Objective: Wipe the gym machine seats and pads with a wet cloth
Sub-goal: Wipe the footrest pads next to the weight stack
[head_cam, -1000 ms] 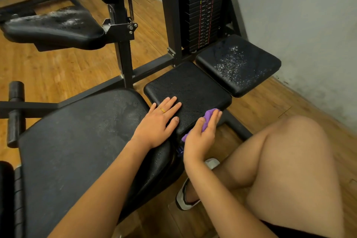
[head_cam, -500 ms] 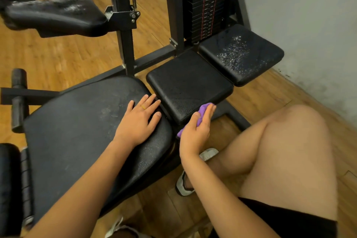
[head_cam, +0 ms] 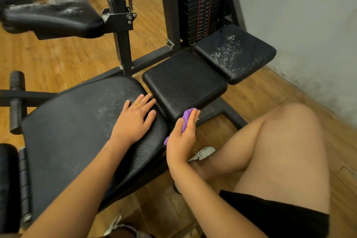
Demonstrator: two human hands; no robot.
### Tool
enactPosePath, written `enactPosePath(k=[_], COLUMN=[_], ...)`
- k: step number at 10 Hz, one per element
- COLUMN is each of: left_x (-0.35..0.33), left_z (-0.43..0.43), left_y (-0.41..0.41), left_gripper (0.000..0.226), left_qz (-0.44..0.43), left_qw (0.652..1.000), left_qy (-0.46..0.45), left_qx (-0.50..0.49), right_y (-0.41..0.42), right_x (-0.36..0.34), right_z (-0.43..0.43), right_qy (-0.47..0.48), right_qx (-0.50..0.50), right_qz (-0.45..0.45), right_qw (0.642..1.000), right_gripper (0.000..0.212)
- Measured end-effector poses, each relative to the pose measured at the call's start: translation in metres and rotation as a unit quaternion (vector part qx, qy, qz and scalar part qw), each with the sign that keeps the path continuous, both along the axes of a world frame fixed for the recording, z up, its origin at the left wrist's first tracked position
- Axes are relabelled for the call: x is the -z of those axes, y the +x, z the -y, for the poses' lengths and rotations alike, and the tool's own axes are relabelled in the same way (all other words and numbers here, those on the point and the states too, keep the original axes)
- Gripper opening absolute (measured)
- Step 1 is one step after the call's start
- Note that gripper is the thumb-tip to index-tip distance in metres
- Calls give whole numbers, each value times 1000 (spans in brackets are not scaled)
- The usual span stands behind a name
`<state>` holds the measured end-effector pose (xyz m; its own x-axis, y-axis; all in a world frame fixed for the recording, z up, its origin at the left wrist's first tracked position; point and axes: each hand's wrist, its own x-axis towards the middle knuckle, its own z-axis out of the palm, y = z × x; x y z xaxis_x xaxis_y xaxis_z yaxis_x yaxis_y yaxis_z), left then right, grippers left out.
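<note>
Against the near corner of the middle pad (head_cam: 183, 85), the fingers (head_cam: 192, 120) of the right hand (head_cam: 182, 137) lie almost straight and close together. With the thumb they pinch a bunched purple cloth (head_cam: 186, 120), and we see the cloth touching the pad's front edge. Just to the left, the fingers (head_cam: 140, 100) of the left hand (head_cam: 135, 120) are spread apart and flat on the large seat (head_cam: 77, 131), holding nothing; a ring (head_cam: 138, 105) sits on one of them. Beyond the middle pad we find the far pad (head_cam: 234, 53), speckled with droplets, and behind it the weight stack (head_cam: 202, 2). At upper left a raised pad (head_cam: 52, 17) shows pale streaks. Our bare knee (head_cam: 280, 141) is bent over the wooden floor (head_cam: 58, 58).
</note>
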<state>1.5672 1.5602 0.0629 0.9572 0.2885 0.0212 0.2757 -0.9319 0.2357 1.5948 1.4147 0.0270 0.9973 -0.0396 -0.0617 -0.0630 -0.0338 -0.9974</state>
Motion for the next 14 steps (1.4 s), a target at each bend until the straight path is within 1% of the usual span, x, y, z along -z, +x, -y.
enactPosePath(k=[1,2,3,4,5,6,8,9,10,11,12,13,14], left_x=[2,0,-2,-2,0,1,0,0,1,2,2,1,2], left_z=[2,2,2,2,3,4,2,4,0,-1,2,1,3], left_y=[-2,-3,-2,-1,-2,-2,-1,-2,-2,-3,-2,-1,-2], left_gripper=[52,62,70,69,69,66,51,52,50,59,63,54,51], left_qz=[-3,1,4,4,1,1,4,3,9,13,15,14,7], left_qw=[1000,1000,1000,1000,1000,1000,1000,1000,1000,1000,1000,1000,1000], left_qy=[3,1,-2,1,0,-1,-8,-12,-9,-8,-10,-5,-9], left_qx=[-5,-7,-5,-6,-5,-4,-4,-1,-7,-14,-11,-12,-11], right_y=[17,2,-23,-16,-12,0,82,101,89,46,22,52,104], right_x=[-4,-12,-15,-9,-8,-12,-7,-3,-7,-8,-5,2,0], right_z=[2,-10,-14,-10,-8,-5,9,16,1,-17,-11,-2,19], right_qy=[7,10,2,-4,-3,2,-18,-8,7,5,-17,-11,1], right_qx=[44,54,21,4,18,35,109,129,152,129,77,64,105], right_qz=[-19,-27,-14,-25,-20,-21,13,14,7,-13,4,-1,0], right_qw=[999,998,1000,1000,1000,999,994,992,988,992,997,998,995], right_gripper=[54,54,55,55,55,56,53,53,53,55,57,55,59])
